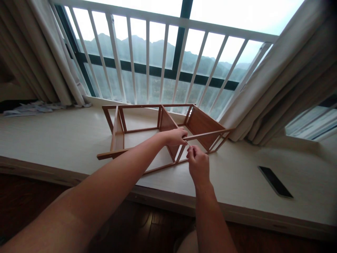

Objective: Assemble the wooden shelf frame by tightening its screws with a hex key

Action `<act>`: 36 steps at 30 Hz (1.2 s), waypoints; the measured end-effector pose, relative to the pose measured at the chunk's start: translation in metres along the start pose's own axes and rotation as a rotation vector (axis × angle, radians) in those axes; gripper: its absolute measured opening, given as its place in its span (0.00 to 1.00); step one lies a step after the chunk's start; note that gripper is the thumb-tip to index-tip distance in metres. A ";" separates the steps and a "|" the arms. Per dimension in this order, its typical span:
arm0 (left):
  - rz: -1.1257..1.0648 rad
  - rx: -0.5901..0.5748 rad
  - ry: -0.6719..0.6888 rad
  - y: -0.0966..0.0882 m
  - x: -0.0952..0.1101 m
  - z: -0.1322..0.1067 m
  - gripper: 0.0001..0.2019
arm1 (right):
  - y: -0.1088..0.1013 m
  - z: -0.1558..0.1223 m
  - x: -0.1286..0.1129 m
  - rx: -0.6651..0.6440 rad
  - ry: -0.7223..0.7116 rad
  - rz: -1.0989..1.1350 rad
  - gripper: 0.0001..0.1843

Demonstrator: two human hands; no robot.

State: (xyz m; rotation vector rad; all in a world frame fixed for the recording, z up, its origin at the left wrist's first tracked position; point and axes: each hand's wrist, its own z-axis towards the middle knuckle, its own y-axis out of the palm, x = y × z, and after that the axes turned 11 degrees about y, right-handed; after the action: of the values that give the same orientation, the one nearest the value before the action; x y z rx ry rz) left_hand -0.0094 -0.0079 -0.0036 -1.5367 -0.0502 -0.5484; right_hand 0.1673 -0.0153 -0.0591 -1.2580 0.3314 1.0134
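Note:
A brown wooden shelf frame (147, 171) lies on its side on the pale window ledge, with panels set between its rails. My left hand (177, 137) is closed around the upper front rail near the middle panel (167, 121). Just to the right, my right hand (198, 161) pinches a thin metal rod (187, 143), whose far end meets the rail beside my left fingers. That tip and the spot it touches are too small to make out. My left forearm covers part of the front rail.
A dark phone-like slab (276, 182) lies on the ledge (237, 182) at right. Behind the frame stands a white railing (147, 63) before the window, between beige curtains (279, 80). Papers (34, 108) lie at far left. The ledge drops to a dark wood floor (147, 218).

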 end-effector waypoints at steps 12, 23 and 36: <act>-0.016 0.003 -0.008 0.000 0.001 0.000 0.11 | 0.001 0.000 0.007 -0.014 -0.007 0.031 0.18; 0.005 0.010 0.005 0.001 0.000 0.001 0.11 | 0.001 -0.002 0.004 -0.017 -0.051 -0.001 0.17; -0.005 0.006 0.007 0.001 -0.002 0.003 0.11 | 0.002 -0.001 0.001 0.011 -0.044 -0.018 0.16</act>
State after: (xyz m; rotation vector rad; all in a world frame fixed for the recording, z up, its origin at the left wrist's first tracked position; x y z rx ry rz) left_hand -0.0098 -0.0048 -0.0053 -1.5293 -0.0505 -0.5574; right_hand 0.1669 -0.0155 -0.0617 -1.2254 0.2913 1.0214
